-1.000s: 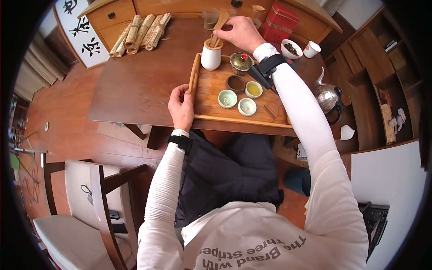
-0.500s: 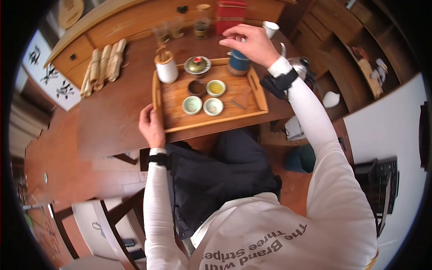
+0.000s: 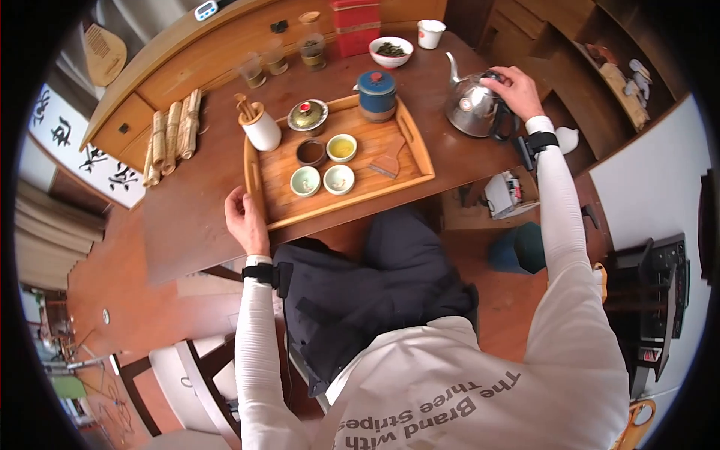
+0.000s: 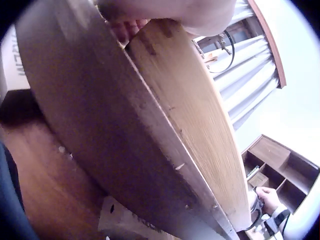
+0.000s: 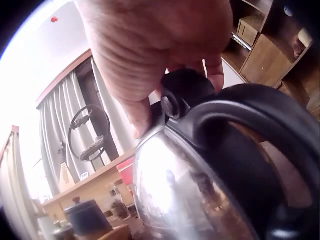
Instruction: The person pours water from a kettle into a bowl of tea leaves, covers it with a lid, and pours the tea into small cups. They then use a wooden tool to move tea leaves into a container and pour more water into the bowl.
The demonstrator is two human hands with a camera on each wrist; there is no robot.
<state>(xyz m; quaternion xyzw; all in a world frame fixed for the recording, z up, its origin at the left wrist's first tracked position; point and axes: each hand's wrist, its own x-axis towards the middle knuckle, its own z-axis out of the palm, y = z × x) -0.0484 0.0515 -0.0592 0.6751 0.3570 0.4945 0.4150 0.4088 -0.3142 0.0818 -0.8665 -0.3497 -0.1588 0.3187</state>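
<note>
My right hand [image 3: 517, 91] is over the top of a steel kettle [image 3: 471, 105] right of the tray. In the right wrist view its thumb and fingers lie on either side of the black lid knob [image 5: 185, 82]. My left hand [image 3: 247, 223] rests loosely curled at the left end of a wooden tray [image 3: 352, 198], by the table edge. On the tray stand two pale cups [image 3: 305, 181], a cup of yellow tea [image 3: 342, 148], a dark cup [image 3: 311, 152], a lidded bowl [image 3: 308, 116], a white tool holder [image 3: 262, 130], a blue canister [image 3: 376, 94] and a brush [image 3: 388, 159].
Behind the tray are several glasses [image 3: 276, 60], a red box [image 3: 356, 30], a bowl of leaves [image 3: 391, 52] and a white pitcher [image 3: 430, 34]. Bamboo scrolls [image 3: 174, 135] lie on the left. A bin [image 3: 517, 247] stands below the table's right side.
My right hand has let go of a wooden tool at the white holder and moved right, past the blue canister, to the kettle top. My left hand stays by the tray's left end.
</note>
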